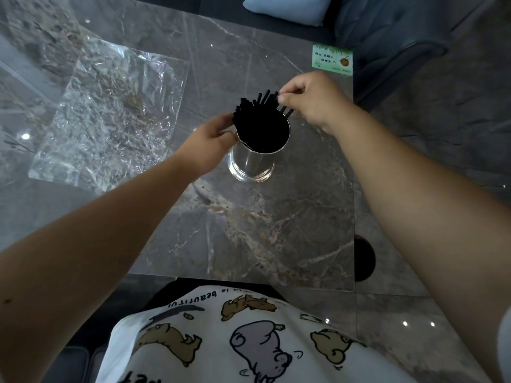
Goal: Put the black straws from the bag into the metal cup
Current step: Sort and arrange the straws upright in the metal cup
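Grey marble table (262,230) with pale veins and a glossy sheen, filling most of the frame; small bright light reflections at far left. Upper left: clear plastic bag (110,114), flat and crumpled on the tabletop, well apart from the cup. Left hand (210,145) reaching in from lower left, fingers curled against the left side of the cup near its rim, fingertips touching the leftmost straw tops; whether clamped round the cup or only pressed to it, cannot tell. Centre of the frame, slightly above the middle: metal cup (253,158), shiny, upright on the table, mouth facing the camera. Black straws (260,117) standing in the cup as a dense bundle, long axis roughly vertical, top ends fanned out toward the upper edge of the frame and poking above the rim, lower ends hidden inside. Right hand (312,100) coming from the right, just above and right of the cup, thumb and forefinger pinched together on the tops of the rightmost straws, other fingers curled in. Upper right: small green printed card (332,59) lying near the table's far corner. Beyond the table at the top, a pale blue cushion (287,8) on dark blue upholstery. Right of the table edge, grey stone-patterned floor (442,134). Bottom centre: white shirt (249,341) printed with cartoon animals.
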`<state>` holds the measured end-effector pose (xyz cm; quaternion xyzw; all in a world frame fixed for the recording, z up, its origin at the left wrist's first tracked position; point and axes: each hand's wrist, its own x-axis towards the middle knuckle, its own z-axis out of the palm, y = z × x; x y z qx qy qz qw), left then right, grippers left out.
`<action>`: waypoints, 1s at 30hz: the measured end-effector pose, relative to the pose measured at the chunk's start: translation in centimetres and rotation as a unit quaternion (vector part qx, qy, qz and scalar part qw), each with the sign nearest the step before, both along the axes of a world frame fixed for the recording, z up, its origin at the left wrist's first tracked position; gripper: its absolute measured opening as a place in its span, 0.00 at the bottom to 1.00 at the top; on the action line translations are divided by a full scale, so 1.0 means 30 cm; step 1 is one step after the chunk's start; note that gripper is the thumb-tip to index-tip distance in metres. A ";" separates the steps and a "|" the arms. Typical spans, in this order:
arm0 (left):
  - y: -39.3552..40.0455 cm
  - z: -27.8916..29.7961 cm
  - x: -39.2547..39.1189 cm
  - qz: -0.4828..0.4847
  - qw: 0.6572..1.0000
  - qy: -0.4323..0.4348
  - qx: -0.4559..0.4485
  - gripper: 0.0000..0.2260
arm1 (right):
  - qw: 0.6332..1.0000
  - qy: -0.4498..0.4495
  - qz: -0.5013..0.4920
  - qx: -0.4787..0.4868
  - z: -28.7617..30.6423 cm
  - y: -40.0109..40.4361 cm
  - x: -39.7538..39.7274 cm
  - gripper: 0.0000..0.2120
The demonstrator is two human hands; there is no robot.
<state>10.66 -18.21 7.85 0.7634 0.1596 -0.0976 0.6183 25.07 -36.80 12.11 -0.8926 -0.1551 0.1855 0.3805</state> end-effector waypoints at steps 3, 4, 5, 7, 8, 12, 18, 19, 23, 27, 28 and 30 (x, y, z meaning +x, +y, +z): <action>0.018 0.012 -0.011 0.014 1.000 0.007 0.014 0.24 | 1.000 -0.009 -0.014 0.019 0.037 -0.021 0.008 0.05; 0.025 0.021 -0.014 0.026 0.999 0.003 0.020 0.23 | 0.999 -0.024 -0.019 0.030 0.066 -0.036 0.018 0.05; 0.032 0.034 -0.013 0.042 0.999 -0.006 0.026 0.22 | 0.998 -0.043 -0.027 0.048 0.104 -0.052 0.031 0.06; 0.043 0.078 -0.003 0.082 0.995 -0.040 0.038 0.20 | 0.989 -0.081 -0.054 0.107 0.197 -0.090 0.059 0.04; 0.044 0.108 0.006 0.100 0.992 -0.063 0.044 0.20 | 0.984 -0.094 -0.063 0.141 0.244 -0.109 0.072 0.02; 0.018 0.240 0.056 0.089 0.980 -0.168 0.053 0.14 | 0.977 -0.038 -0.008 0.211 0.361 -0.124 0.096 0.05; -0.059 0.306 0.067 -0.067 0.980 -0.186 -0.018 0.07 | 0.974 0.016 0.051 0.221 0.340 0.047 -0.026 0.02; -0.057 0.294 0.060 -0.054 0.982 -0.174 -0.044 0.07 | 0.973 0.024 0.045 0.225 0.327 0.060 -0.038 0.03; -0.002 0.212 0.008 0.054 0.984 -0.122 -0.115 0.07 | 0.976 0.011 -0.057 0.212 0.238 0.012 -0.020 0.04; 0.056 0.125 -0.064 0.145 0.974 -0.079 -0.152 0.06 | 0.992 0.004 -0.109 0.068 0.098 -0.066 0.003 0.03; 0.065 0.111 -0.075 0.164 0.970 -0.068 -0.164 0.05 | 0.995 0.017 -0.096 0.039 0.070 -0.068 0.001 0.03; 0.074 0.091 -0.087 0.189 0.964 -0.048 -0.180 0.05 | 0.996 0.047 -0.070 0.021 0.031 -0.053 -0.004 0.02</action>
